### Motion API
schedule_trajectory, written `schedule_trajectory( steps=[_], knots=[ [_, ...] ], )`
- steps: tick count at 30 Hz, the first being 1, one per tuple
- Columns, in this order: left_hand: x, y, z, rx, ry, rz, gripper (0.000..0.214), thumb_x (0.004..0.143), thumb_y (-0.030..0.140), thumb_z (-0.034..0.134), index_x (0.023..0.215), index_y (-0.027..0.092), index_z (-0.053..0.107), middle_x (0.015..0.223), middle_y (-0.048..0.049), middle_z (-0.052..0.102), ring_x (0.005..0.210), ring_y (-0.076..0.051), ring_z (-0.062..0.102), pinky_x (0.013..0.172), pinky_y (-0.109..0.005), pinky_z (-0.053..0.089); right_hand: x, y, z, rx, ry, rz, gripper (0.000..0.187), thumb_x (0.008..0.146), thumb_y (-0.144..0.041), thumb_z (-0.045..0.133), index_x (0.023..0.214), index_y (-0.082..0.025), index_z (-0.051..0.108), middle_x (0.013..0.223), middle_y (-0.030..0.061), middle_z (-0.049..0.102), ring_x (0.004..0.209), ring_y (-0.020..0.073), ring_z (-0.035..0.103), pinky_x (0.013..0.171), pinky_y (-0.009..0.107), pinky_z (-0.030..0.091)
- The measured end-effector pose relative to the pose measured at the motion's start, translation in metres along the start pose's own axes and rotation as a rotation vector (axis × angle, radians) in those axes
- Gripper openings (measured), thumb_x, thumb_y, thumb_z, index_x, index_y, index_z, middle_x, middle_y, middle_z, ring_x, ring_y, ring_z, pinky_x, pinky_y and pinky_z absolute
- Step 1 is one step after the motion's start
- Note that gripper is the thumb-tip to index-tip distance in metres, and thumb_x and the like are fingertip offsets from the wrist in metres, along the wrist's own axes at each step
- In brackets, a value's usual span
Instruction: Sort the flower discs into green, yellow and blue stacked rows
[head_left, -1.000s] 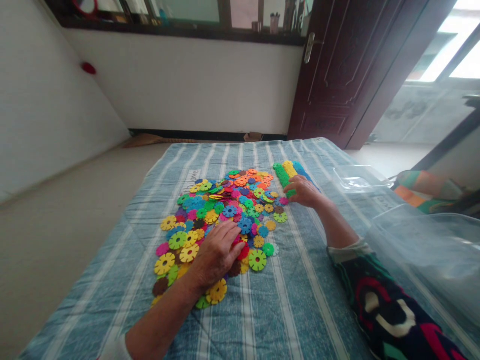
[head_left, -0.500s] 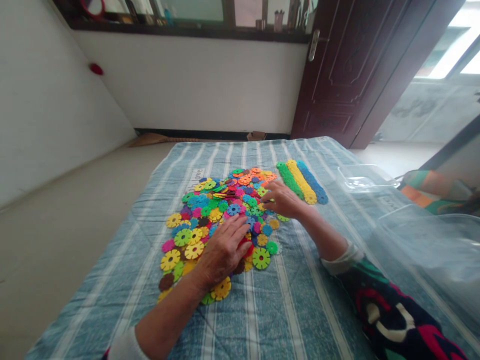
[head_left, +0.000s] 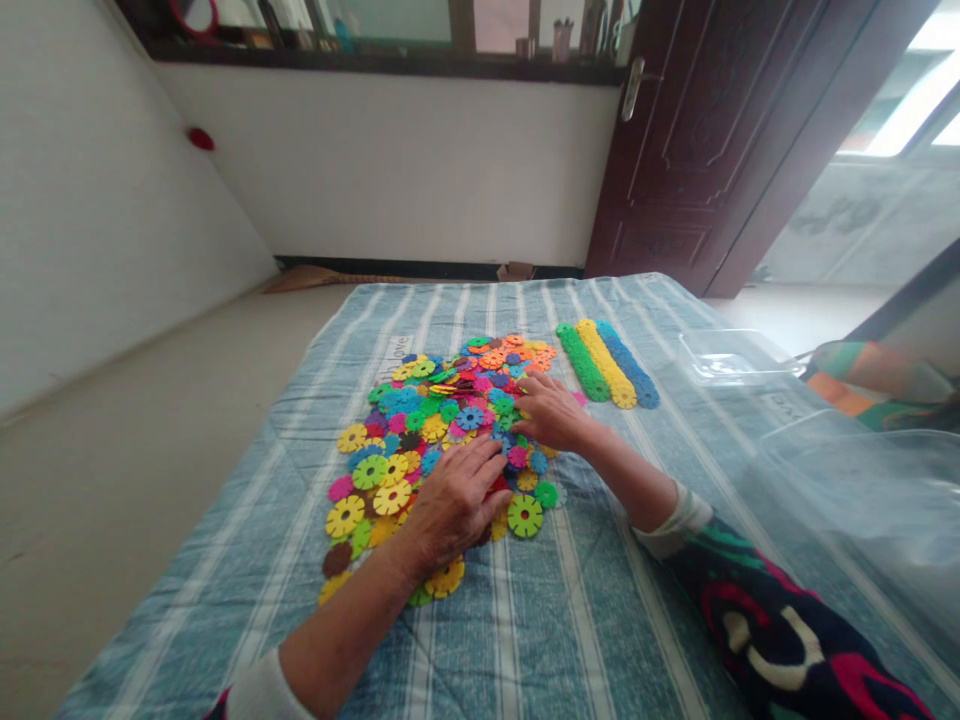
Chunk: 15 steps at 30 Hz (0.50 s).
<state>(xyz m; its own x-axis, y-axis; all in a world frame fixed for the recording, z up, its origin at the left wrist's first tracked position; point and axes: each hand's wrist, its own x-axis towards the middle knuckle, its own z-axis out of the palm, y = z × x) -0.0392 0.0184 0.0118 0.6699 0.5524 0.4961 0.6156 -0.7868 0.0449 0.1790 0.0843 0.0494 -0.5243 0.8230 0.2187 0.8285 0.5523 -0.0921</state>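
Left hand [head_left: 452, 505] lies flat on the pile of plastic snowflake discs [head_left: 420, 420] at frame centre, fingers spread, not clenched. Right hand [head_left: 550, 413] rests on the pile's upper right edge, fingers lightly curled — can't tell if it pinches a disc. Light, flat contact looks right — hard pressure could shift loose discs. Rows of green, yellow and blue discs [head_left: 607, 365] lie just right of the pile on a striped blue quilt [head_left: 600, 620]; clear plastic tub [head_left: 847, 520] at lower right.

Left hand [head_left: 454, 505], right hand [head_left: 551, 412] (both palm-down)
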Motion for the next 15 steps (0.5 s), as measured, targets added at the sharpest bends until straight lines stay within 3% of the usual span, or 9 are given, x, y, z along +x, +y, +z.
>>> schedule_trajectory(
  steps=[10, 15],
  knots=[
    [0.005, 0.002, -0.007, 0.038, 0.120, 0.038, 0.024, 0.096, 0.027, 0.049, 0.109, 0.013, 0.064, 0.110, -0.0141, 0.070, 0.107, -0.027, 0.063, 0.092, -0.043, 0.054, 0.000, -0.002, 0.001, 0.032, 0.011, -0.039, 0.027, 0.085, -0.045, 0.071, 0.089, -0.017, 0.072, 0.116, 0.0134, 0.060, 0.118, 0.0298, 0.044, 0.092, 0.043, 0.044],
    [0.007, 0.003, -0.009, 0.026, 0.100, 0.013, 0.017, 0.093, 0.024, 0.052, 0.102, 0.016, 0.064, 0.107, -0.0118, 0.069, 0.104, -0.025, 0.063, 0.092, -0.043, 0.053, 0.003, 0.001, 0.009, 0.214, 0.118, -0.044, 0.018, 0.077, -0.032, 0.080, 0.080, -0.017, 0.070, 0.103, 0.0100, 0.063, 0.106, 0.0253, 0.052, 0.091, 0.040, 0.046]
  ],
)
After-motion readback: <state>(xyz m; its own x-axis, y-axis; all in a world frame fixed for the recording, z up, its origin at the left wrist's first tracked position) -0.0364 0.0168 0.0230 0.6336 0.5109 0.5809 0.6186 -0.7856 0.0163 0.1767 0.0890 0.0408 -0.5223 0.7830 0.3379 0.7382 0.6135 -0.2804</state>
